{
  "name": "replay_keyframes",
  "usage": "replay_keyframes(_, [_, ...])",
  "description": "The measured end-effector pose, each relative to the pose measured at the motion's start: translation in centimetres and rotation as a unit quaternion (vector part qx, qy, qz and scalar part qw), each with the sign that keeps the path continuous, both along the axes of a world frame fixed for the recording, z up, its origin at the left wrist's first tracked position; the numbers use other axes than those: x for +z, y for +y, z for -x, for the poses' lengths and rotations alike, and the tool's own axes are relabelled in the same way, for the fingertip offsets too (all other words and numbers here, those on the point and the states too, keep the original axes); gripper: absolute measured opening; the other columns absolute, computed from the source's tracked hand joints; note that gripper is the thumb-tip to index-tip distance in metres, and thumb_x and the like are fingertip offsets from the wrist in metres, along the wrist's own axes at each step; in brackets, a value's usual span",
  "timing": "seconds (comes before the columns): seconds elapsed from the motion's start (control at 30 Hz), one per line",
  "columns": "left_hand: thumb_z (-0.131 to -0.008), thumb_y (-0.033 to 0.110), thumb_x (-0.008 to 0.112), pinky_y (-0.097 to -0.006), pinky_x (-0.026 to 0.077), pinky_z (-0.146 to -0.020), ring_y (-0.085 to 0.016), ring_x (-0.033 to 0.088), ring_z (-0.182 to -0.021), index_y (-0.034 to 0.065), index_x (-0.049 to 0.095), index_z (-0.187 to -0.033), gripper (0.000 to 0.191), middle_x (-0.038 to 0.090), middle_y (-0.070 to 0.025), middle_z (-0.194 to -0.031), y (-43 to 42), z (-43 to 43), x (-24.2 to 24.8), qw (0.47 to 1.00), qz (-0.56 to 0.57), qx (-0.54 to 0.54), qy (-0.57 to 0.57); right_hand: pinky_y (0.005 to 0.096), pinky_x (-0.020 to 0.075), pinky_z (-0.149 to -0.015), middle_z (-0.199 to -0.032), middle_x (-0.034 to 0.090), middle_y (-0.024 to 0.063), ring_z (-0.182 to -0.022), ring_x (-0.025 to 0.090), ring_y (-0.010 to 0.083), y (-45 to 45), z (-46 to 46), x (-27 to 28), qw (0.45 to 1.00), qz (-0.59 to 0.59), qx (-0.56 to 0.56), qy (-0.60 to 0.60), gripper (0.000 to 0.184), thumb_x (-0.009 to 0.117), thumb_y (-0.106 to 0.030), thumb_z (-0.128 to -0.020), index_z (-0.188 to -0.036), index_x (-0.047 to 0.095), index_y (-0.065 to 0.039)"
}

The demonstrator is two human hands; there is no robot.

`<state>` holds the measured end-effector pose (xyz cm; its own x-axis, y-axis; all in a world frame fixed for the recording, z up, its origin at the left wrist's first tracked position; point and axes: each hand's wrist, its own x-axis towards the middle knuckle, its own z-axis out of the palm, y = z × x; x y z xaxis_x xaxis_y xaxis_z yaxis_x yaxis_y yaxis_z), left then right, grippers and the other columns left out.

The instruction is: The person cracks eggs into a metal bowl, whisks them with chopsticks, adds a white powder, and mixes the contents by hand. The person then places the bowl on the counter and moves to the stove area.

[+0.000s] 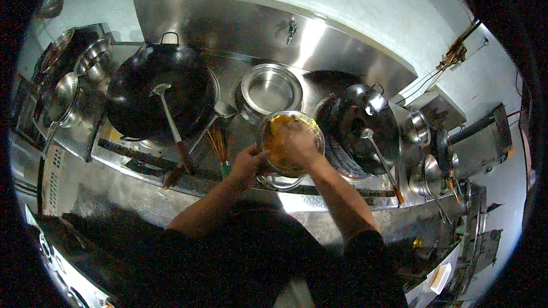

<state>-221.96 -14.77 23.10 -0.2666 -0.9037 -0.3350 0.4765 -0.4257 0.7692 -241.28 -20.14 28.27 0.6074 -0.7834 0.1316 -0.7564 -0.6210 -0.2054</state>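
Observation:
My left hand (247, 163) grips the left rim of a round metal bowl (321, 140), its thumb near the edge. Down inside the bowl is my right hand (300, 145), blurred and touching a yellow-orange food mixture (280, 126). Its fingers are hidden in the mixture, so whether they hold anything does not show. Just behind the bowl stands a wide-rimmed steel pot (272, 87) with a shiny inside. A bamboo wok brush (220, 145) with a green-bound handle is close to my left hand.
A large black wok (137, 90) with a ladle (169, 111) across it is at left. Another ladle (204, 130) leans beside it. At right, a tilted wok (351, 132) holds a long-handled ladle (381, 158). Metal bowls (417, 126) and strainers (426, 175) sit farther right. A tap (291, 31) juts from the steel backsplash (239, 25).

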Motion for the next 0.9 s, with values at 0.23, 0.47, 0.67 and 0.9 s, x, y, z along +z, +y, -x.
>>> replay_keyframes(0.23, [-0.092, 0.020, 0.065, -0.0325, 0.051, -0.054, -0.021, 0.062, -0.066, 0.0017, 0.055, -0.105, 0.024, 0.061, -0.0091, -0.085, 0.5, -0.7, -1.0, 0.999, -0.036, 0.004, 0.019, 0.0477, 0.0526, -0.077, -0.096, 0.067, 0.0179, -0.090, 0.065, 0.0387, -3.0, 0.9, -3.2, 0.988, -0.035, 0.134, 0.069, 0.027, 0.060, -0.015, -0.079, -0.104, 0.068, -0.007])
replay_keyframes(0.47, [-0.091, 0.020, 0.066, -0.0338, 0.054, -0.056, -0.020, 0.062, -0.068, 0.0030, 0.055, -0.104, 0.024, 0.061, -0.0085, -0.086, -0.8, -1.3, -1.3, 0.997, -0.043, 0.060, 0.029, 0.0449, 0.0549, -0.078, -0.093, 0.070, 0.0170, -0.090, 0.068, 0.0355, -2.1, 1.6, 2.8, 0.992, -0.059, -0.096, 0.054, 0.027, 0.060, -0.022, -0.083, -0.103, 0.069, -0.007])
replay_keyframes(0.67, [-0.091, 0.020, 0.067, -0.0323, 0.055, -0.056, -0.019, 0.063, -0.069, 0.0009, 0.054, -0.104, 0.026, 0.062, -0.0098, -0.089, -0.3, -0.9, -0.7, 0.997, -0.029, 0.054, -0.052, 0.0408, 0.0540, -0.081, -0.101, 0.069, 0.0203, -0.100, 0.067, 0.0333, 0.4, 1.4, -1.3, 0.981, -0.181, 0.057, 0.035, 0.032, 0.061, -0.019, -0.084, -0.111, 0.066, -0.003])
replay_keyframes(0.9, [-0.092, 0.019, 0.067, -0.0342, 0.056, -0.056, -0.020, 0.063, -0.066, -0.0013, 0.056, -0.105, 0.027, 0.062, -0.0101, -0.089, 0.6, -0.5, -0.9, 0.999, -0.029, 0.038, 0.015, 0.0378, 0.0529, -0.085, -0.115, 0.064, 0.0116, -0.099, 0.065, 0.0220, -2.5, 4.7, -2.0, 0.994, -0.049, -0.052, -0.080, 0.039, 0.066, -0.012, -0.085, -0.121, 0.056, -0.002])
